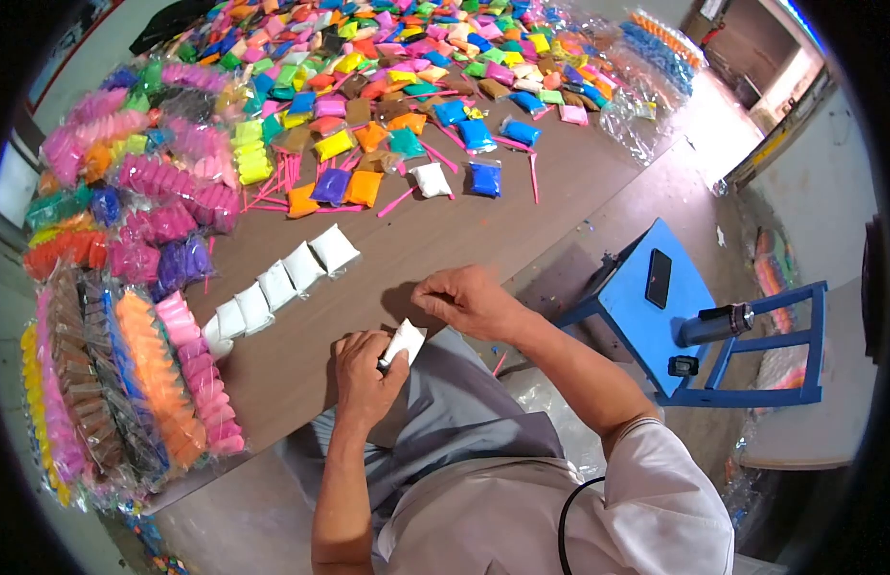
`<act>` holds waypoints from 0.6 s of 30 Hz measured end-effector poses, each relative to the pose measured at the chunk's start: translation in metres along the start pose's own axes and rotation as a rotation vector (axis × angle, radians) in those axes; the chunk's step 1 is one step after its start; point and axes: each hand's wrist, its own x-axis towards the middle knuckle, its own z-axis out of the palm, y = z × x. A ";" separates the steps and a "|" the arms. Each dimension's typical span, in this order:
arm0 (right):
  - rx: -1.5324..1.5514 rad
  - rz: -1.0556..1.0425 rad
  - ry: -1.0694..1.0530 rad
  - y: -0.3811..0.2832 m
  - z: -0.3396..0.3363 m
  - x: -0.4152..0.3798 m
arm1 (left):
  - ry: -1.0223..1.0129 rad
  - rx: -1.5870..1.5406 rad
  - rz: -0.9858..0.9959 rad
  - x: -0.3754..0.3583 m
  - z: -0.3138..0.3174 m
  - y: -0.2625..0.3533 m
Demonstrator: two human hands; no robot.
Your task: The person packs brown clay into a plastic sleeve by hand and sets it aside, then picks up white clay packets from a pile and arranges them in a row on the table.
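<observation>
My left hand (366, 369) rests at the table's near edge, closed on a small white packet (405, 341) that sticks up between thumb and fingers. To its right and a little farther forward, my right hand (464, 299) is held over the table edge with its fingers curled together. Whatever those fingers may hold is hidden. In front of my hands lies a slanting row of several white packets (301, 265) in clear film. A single white packet (431, 180) lies farther off, among coloured ones.
A big heap of coloured packets (387, 57) covers the far table. Bagged strips of coloured packets (158, 383) fill the left side. Pink sticks (290, 171) lie scattered before the heap. At right stands a blue chair (689, 316) bearing a phone (659, 278) and a flask (715, 326).
</observation>
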 end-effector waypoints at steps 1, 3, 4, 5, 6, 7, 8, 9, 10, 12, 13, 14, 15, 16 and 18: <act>-0.022 0.093 -0.039 -0.010 -0.004 0.003 | -0.004 0.000 -0.011 0.000 0.000 0.000; -0.041 0.186 -0.079 -0.013 -0.009 0.001 | 0.010 -0.008 -0.009 -0.001 0.001 -0.001; -0.300 0.180 -0.136 -0.008 -0.018 -0.007 | 0.026 -0.016 -0.006 -0.001 0.000 0.000; -0.561 0.172 -0.192 -0.005 -0.026 -0.013 | 0.030 -0.014 -0.008 -0.001 0.000 0.000; -0.563 0.170 -0.193 -0.005 -0.032 -0.019 | 0.030 -0.015 -0.013 -0.001 -0.001 0.002; -0.711 0.035 -0.031 -0.010 -0.037 -0.027 | 0.028 -0.017 -0.019 0.000 -0.001 0.003; -0.853 -0.102 0.134 -0.015 -0.039 -0.032 | 0.029 -0.019 -0.020 0.000 0.000 0.003; -0.676 -0.072 0.123 -0.019 -0.037 -0.034 | 0.032 -0.005 -0.015 0.001 0.001 0.004; -0.677 -0.064 0.123 -0.025 -0.032 -0.033 | 0.031 0.008 -0.009 0.001 0.002 0.004; -0.188 0.162 0.003 -0.035 -0.017 -0.026 | 0.023 0.014 -0.002 0.001 0.003 0.004; -0.179 0.087 -0.009 -0.031 -0.009 -0.020 | 0.024 0.024 0.003 0.001 0.003 0.004; -0.179 0.086 -0.007 -0.028 -0.002 -0.016 | 0.024 0.026 0.004 0.001 0.003 0.005; -0.148 0.107 -0.055 -0.024 0.005 -0.011 | 0.018 0.022 -0.003 0.001 0.003 0.005; -0.117 0.127 -0.104 -0.024 0.010 -0.006 | 0.013 0.018 -0.011 0.001 0.002 0.004; -0.109 0.104 -0.112 -0.027 0.012 0.001 | 0.011 0.024 -0.017 0.000 0.002 0.004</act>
